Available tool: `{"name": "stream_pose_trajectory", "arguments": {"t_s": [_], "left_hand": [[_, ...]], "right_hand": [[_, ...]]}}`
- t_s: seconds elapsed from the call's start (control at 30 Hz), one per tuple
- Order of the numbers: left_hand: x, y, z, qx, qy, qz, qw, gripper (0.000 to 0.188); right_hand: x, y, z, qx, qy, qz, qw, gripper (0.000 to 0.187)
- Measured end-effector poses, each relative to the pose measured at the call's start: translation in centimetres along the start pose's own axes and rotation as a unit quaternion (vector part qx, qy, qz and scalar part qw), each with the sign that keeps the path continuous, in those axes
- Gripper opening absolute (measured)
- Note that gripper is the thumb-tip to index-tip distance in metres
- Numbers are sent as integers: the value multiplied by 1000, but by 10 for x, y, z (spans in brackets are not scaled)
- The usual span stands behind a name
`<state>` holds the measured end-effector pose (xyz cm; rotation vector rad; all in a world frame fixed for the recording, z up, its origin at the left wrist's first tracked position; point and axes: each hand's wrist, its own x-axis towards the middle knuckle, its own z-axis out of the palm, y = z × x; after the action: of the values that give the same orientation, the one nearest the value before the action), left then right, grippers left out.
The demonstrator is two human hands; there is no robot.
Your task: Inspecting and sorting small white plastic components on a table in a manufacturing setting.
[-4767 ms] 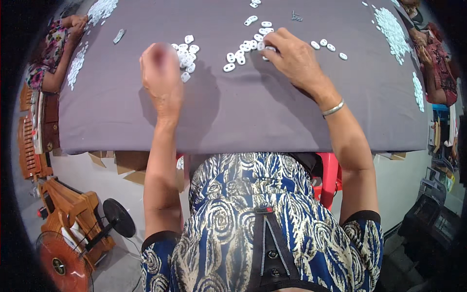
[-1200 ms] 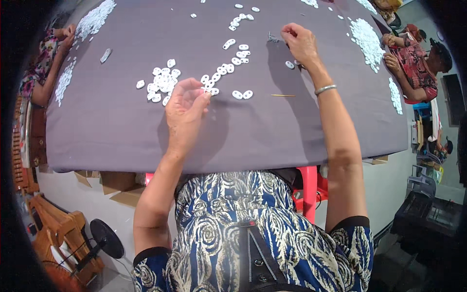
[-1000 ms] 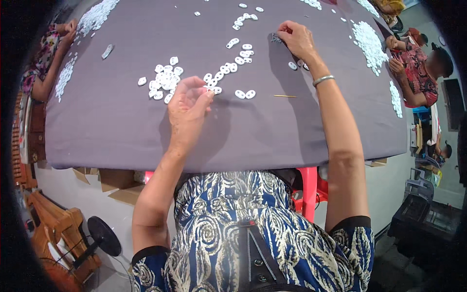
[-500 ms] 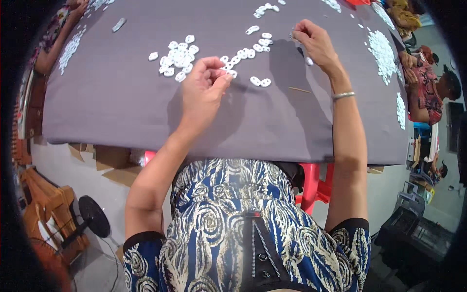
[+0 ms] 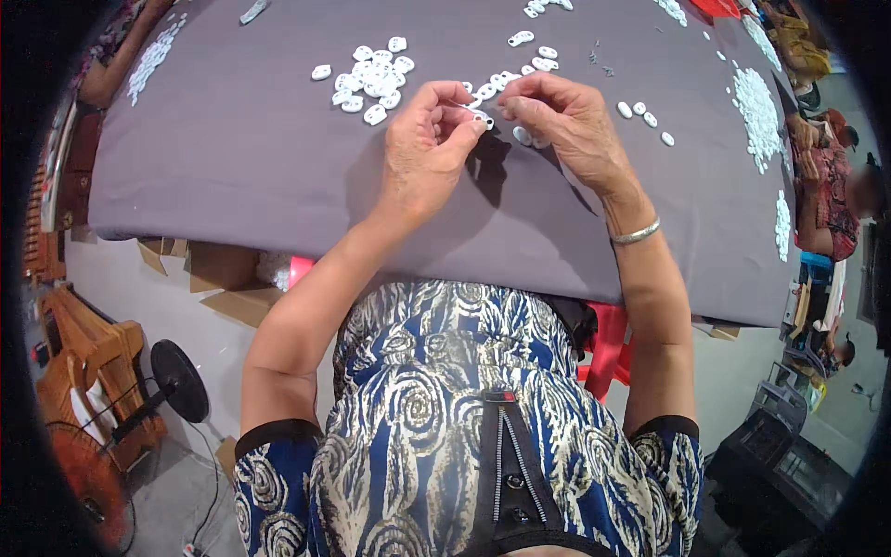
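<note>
My left hand [image 5: 429,153] pinches a small white oval piece [image 5: 484,120] with dark holes between thumb and forefinger, just above the table. Close on its right, my right hand [image 5: 566,121] has thumb and forefinger pressed together. Whatever those fingertips hold is too small to make out. Behind both hands runs a line of similar white pieces [image 5: 488,90], partly covered by the fingers. Another white piece [image 5: 522,136] lies under my right hand. Left of my left hand is a loose pile of white two-holed pieces [image 5: 376,79].
Tiny dark metal bits [image 5: 596,51] lie beyond my right hand. Several small white ovals [image 5: 650,120] lie to its right. A large white heap [image 5: 756,116] covers the table's right side, another heap [image 5: 156,58] the far left. Other people sit at both sides. A cardboard box [image 5: 223,269] stands below the table edge.
My right hand has come from the small metal bits back toward my left hand, its fingertips now beside the held white piece. The whole view has shifted slightly.
</note>
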<state>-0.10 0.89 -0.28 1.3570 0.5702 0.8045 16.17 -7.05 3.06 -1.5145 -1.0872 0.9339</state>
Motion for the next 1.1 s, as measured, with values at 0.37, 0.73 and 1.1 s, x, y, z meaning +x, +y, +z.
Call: {"name": "stream_pose_trajectory", "arguments": {"t_s": [0.37, 0.73, 1.1], "left_hand": [[-3, -3, 2, 40, -14, 22, 999, 25], [-3, -4, 2, 44, -17, 36, 998, 24], [-5, -3, 2, 38, -21, 13, 999, 25]], "right_hand": [[-2, -1, 8, -17, -39, -16, 999, 16], [1, 2, 5, -18, -49, -11, 999, 18], [-2, 2, 10, -174, -7, -106, 979, 15]]}}
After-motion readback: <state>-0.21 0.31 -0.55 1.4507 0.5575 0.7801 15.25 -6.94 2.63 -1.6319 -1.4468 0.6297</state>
